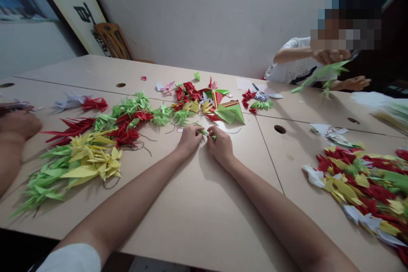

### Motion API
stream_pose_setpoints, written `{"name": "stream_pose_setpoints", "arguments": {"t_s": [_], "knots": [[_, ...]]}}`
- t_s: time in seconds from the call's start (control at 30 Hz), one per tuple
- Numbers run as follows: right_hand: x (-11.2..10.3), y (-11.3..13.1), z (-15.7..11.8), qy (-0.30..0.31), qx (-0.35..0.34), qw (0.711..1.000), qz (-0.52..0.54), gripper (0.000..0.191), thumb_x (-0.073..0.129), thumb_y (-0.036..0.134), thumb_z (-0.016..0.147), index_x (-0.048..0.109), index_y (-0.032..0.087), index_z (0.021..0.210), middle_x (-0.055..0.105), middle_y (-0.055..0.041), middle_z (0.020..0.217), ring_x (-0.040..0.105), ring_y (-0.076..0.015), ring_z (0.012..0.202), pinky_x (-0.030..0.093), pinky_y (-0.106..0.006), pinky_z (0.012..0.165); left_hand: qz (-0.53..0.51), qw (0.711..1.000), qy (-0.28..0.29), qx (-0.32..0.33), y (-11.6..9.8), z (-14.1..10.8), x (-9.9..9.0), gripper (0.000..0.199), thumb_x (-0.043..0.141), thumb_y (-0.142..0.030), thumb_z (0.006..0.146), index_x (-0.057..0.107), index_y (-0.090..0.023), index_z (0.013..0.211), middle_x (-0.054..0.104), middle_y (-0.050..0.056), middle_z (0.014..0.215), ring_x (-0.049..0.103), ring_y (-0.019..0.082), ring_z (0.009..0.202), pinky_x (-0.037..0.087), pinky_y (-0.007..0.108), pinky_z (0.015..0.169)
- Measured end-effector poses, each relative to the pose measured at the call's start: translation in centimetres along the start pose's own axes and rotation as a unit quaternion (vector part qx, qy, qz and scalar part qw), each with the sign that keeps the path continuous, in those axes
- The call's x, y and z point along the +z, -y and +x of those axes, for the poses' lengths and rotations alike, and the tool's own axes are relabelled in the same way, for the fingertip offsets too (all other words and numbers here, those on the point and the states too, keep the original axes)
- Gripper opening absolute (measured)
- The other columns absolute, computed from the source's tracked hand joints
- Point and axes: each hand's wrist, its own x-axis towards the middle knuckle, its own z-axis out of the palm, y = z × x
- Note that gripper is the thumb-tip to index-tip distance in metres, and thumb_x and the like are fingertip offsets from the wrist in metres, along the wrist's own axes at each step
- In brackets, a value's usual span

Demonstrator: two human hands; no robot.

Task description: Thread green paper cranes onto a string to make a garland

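Both grips, left hand point(190, 139) and right hand point(221, 143), pinched nearly closed on small green paper point(205, 132).

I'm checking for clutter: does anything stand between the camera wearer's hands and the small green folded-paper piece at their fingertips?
Nothing visible does: the left hand and right hand both hold the small green folded-paper piece, which is partly hidden. The fanned red, yellow and green paper lies beyond them, not in between.
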Motion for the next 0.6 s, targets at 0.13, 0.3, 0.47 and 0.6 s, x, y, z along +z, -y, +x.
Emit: {"name": "stream_pose_setpoints", "arguments": {"t_s": [0.13, 0.3, 0.47, 0.6], "knots": [[-0.13, 0.07, -0.01, 0.016, -0.007, 1.000, 0.007, 0.022, 0.053, 0.015, 0.078, 0.058, 0.024, 0.097, 0.067, -0.0019, 0.081, 0.061, -0.0192, 0.074, 0.042, -0.028, 0.068, -0.006, 1.000, -0.009, -0.007, 0.01, -0.02, 0.05, 0.034, 0.054, -0.007, 0.074, 0.075, -0.016, 0.098, 0.070, 0.008, 0.095, 0.063, 0.017, 0.083, 0.051, 0.033, 0.085], [0.03, 0.12, -0.05, 0.032, -0.003, 0.999, 0.002, 0.021, 0.053, 0.018, 0.080, 0.058, 0.024, 0.099, 0.066, 0.0000, 0.074, 0.061, -0.0184, 0.068, 0.040, -0.026, 0.064, -0.092, 0.995, -0.016, -0.034, 0.18, 0.12, 0.15, 0.035, 0.053, -0.006, 0.077, 0.072, -0.016, 0.104, 0.072, 0.007, 0.104, 0.065, 0.016, 0.088, 0.052, 0.031, 0.086], [-0.25, 0.39, -0.02, 0.001, 0.026, 0.999, 0.031, 0.019, 0.051, 0.034, 0.088, 0.056, 0.022, 0.102, 0.065, -0.0007, 0.072, 0.059, -0.0174, 0.063, 0.039, -0.026, 0.061, -0.147, 0.989, 0.001, -0.015, -0.07, 0.10, 0.01, 0.033, 0.053, -0.008, 0.081, 0.071, -0.017, 0.108, 0.072, 0.007, 0.108, 0.066, 0.017, 0.091, 0.052, 0.032, 0.087], [-0.43, 0.39, 0.02, 0.003, 0.003, 1.000, 0.027, 0.015, 0.049, 0.031, 0.089, 0.059, 0.021, 0.093, 0.067, -0.0031, 0.079, 0.060, -0.0174, 0.069, 0.039, -0.026, 0.064, -0.146, 0.989, 0.003, 0.016, -0.12, 0.03, -0.05, 0.033, 0.051, -0.006, 0.080, 0.071, -0.016, 0.104, 0.073, 0.006, 0.105, 0.066, 0.017, 0.092, 0.051, 0.032, 0.088]]}}
